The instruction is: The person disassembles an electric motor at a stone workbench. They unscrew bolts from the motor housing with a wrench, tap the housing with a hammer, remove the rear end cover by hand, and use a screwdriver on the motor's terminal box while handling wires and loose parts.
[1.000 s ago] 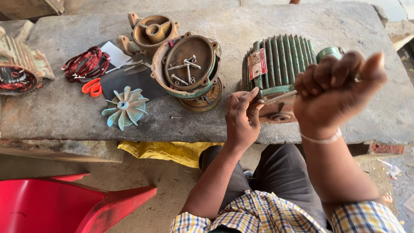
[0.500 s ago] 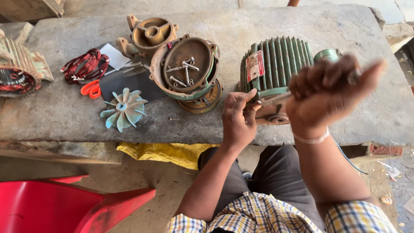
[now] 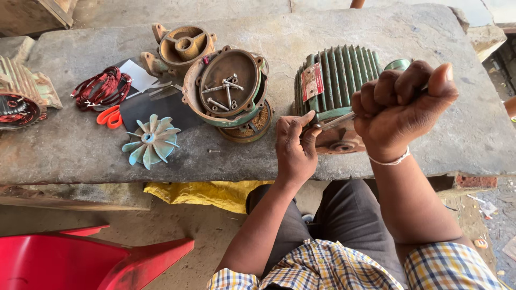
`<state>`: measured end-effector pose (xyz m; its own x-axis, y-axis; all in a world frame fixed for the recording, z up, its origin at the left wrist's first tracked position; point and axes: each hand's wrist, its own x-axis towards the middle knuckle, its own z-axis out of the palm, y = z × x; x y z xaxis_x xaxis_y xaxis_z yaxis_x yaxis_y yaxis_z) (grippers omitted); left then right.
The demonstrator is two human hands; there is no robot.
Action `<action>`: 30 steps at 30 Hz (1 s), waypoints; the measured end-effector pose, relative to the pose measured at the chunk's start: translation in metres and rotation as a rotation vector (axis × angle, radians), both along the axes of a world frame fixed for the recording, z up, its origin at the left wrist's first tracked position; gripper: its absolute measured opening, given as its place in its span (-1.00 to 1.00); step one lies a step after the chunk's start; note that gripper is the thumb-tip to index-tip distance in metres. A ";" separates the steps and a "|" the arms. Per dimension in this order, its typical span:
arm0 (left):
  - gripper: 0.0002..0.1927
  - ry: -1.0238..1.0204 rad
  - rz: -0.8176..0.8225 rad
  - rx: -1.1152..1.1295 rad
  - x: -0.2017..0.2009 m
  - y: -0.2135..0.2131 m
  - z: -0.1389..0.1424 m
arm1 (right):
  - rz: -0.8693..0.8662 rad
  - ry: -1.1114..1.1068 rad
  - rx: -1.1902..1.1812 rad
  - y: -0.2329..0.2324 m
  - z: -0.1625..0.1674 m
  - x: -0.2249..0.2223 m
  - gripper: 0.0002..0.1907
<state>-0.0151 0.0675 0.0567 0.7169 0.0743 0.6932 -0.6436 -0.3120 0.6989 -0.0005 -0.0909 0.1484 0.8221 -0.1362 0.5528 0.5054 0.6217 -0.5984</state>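
Observation:
A green ribbed electric motor (image 3: 338, 80) lies on its side on the stone slab (image 3: 70, 145), its rusty end facing me. My right hand (image 3: 400, 110) is a raised fist closed on the handle of a slim metal tool (image 3: 334, 122). The shaft slants down to the motor's near end. There my left hand (image 3: 294, 146) pinches the tool's tip against the motor housing. The handle itself is hidden inside my fist.
Left of the motor sits a round end cover (image 3: 228, 86) holding several loose bolts, with a second end housing (image 3: 183, 45) behind it. A pale green fan (image 3: 150, 140), orange scissors (image 3: 110, 115), red wire coil (image 3: 102, 86) and a stator (image 3: 19, 99) lie further left. Below are yellow cloth (image 3: 209, 193) and a red chair (image 3: 80, 258).
My right fist has turned slightly on the tool and drifted a little left. My left hand stays at the tip against the motor.

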 end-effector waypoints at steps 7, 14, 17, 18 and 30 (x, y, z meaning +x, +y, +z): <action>-0.68 -0.037 0.015 -0.005 0.000 -0.010 -0.001 | 0.157 0.102 0.210 -0.016 -0.007 0.007 -0.28; -0.69 -0.067 0.059 -0.015 0.002 -0.033 -0.015 | 0.115 0.099 -0.097 -0.040 -0.021 0.016 -0.34; -0.74 -0.104 0.069 -0.011 0.007 -0.041 -0.026 | 0.187 0.206 -0.242 -0.020 0.005 0.030 -0.34; -0.79 -0.117 0.074 0.002 0.009 -0.043 -0.030 | -0.116 -0.344 -0.701 -0.002 0.017 0.035 -0.63; -0.43 0.034 0.088 -0.171 -0.008 -0.032 -0.037 | -0.378 -0.444 -2.156 0.158 -0.079 -0.008 -0.54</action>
